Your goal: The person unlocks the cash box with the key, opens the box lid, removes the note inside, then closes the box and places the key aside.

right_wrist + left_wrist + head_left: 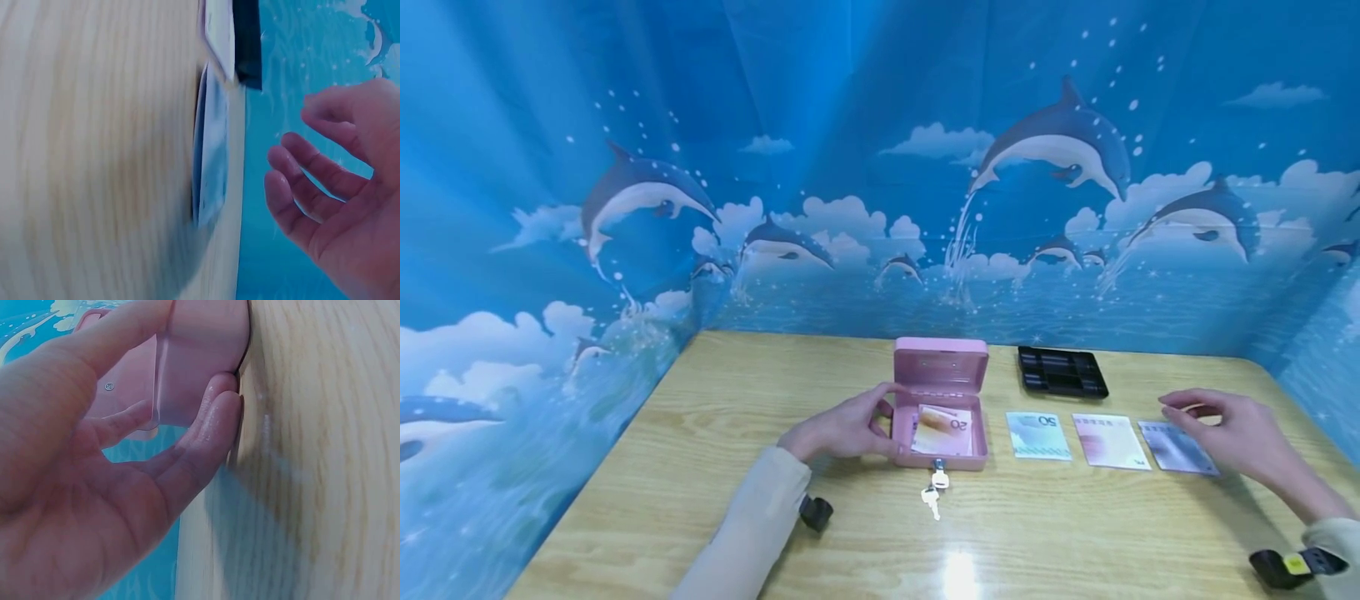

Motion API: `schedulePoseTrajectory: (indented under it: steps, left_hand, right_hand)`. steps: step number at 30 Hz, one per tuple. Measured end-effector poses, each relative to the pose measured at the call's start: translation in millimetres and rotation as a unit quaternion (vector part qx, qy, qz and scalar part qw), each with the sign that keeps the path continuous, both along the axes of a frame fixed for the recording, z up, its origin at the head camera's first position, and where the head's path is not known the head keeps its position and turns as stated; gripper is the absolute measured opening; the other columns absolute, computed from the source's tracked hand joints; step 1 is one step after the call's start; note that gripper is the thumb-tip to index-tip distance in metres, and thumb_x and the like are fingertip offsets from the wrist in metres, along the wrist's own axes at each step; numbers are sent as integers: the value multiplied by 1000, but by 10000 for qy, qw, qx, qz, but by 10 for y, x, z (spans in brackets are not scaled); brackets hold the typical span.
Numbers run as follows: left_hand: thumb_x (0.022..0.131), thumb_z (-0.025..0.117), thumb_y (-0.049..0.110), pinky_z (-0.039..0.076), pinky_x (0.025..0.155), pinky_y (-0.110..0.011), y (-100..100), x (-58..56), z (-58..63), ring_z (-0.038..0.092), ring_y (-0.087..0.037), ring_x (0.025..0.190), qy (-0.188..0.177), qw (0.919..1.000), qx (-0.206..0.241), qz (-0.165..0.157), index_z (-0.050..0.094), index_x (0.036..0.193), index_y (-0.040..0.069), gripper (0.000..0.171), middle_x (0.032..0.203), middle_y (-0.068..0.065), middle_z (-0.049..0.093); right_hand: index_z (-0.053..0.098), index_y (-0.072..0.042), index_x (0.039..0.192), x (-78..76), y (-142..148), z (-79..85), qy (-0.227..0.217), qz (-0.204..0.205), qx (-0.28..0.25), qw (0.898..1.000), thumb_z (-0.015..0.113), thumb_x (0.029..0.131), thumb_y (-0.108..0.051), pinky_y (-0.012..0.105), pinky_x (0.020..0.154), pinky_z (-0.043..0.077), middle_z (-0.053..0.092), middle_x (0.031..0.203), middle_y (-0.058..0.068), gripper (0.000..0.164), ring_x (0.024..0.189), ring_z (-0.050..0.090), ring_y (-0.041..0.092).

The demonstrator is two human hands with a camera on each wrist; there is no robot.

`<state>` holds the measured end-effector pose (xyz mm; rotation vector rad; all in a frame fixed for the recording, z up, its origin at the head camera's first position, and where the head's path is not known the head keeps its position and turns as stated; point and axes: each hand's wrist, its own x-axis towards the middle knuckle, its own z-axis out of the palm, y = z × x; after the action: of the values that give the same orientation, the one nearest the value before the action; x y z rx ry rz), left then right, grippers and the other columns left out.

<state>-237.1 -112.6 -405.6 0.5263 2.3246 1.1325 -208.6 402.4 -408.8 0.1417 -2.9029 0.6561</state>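
A pink cash box stands with its lid raised; banknotes lie inside, a 20 on top. My left hand holds the box by its left side, thumb at the front corner. In the left wrist view, fingertips press against the box wall. Two keys hang from the front lock. My right hand hovers over purplish-blue banknotes, fingers loosely bent and holding nothing. The right wrist view shows it apart from the folded-looking stack of notes.
Between the box and the right hand lie a greenish 50 note and pale pink notes. A black compartment tray sits behind them. Wooden tabletop meets a dolphin-print curtain at the back.
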Motion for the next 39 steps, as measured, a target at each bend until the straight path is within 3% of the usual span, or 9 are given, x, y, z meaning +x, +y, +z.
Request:
schedulePoseTrajectory:
  steps: [10, 16, 32, 39]
  left_hand:
    - [83, 85, 33, 57, 91, -34, -7, 3, 13, 65, -15, 98, 121, 9999, -72, 43, 32, 159, 28, 93, 133, -7, 58]
    - [83, 85, 34, 57, 91, -35, -8, 23, 8, 65, -15, 99, 156, 9998, -117, 61, 31, 160, 27, 94, 135, -7, 58]
    - [83, 85, 30, 57, 91, -34, -32, 11, 16, 65, -15, 97, 73, 9999, -88, -88, 29, 161, 22, 96, 135, -10, 57]
    - [81, 87, 31, 58, 90, -34, -15, -18, 18, 66, -15, 98, -34, 10000, -72, -27, 30, 160, 23, 97, 134, -8, 56]
  right_hand:
    - [72, -9, 122, 52, -424, 40, 204, 287, -618, 9975, 67, 100, -31, 19, 62, 54, 76, 111, 16, 32, 85, 50, -23]
    - [72, -10, 122, 103, -663, 48, 43, 347, -725, 9968, 67, 100, -33, 18, 65, 55, 75, 113, 12, 32, 87, 49, -23]
    - [73, -11, 119, 175, -1109, 55, -140, 958, -1183, 9882, 69, 99, -29, 22, 71, 59, 76, 110, 5, 27, 89, 63, -6]
    - [74, -13, 119, 145, -1283, 50, -261, 1006, -1250, 9867, 69, 99, -30, 21, 72, 59, 76, 109, 1, 27, 90, 65, -1]
